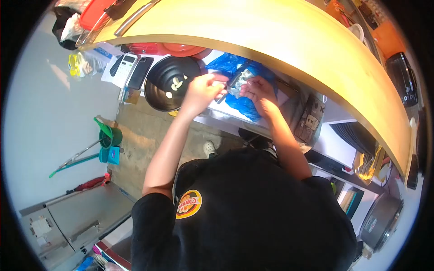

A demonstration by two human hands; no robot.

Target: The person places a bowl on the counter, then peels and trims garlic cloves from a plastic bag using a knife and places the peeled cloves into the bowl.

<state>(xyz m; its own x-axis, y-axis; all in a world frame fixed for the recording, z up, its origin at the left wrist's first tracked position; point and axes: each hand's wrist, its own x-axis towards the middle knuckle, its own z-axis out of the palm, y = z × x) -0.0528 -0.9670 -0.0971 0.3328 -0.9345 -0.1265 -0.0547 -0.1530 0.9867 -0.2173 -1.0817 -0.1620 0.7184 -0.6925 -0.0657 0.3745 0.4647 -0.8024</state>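
My left hand (202, 92) is closed, its fingers curled beside the rim of a black bowl (156, 97). Several pale, clove-like pieces (176, 83) lie in that bowl. My right hand (261, 93) is closed in a pinch above a crumpled blue plastic bag (246, 108). Whitish, papery scraps (242, 80) rest on the bag near my right fingertips. A dark, narrow strip (234, 80) shows between the two hands; I cannot tell what it is or whether a hand touches it. Whatever either hand holds is too small to make out.
A wooden shelf (271, 31) curves over the work surface. Left of the bowl lie a dark phone (140, 72) and a white calculator (126, 67). Red plastic ware (181, 49) stands behind the bowl. On the floor at left is a green bucket (115, 137).
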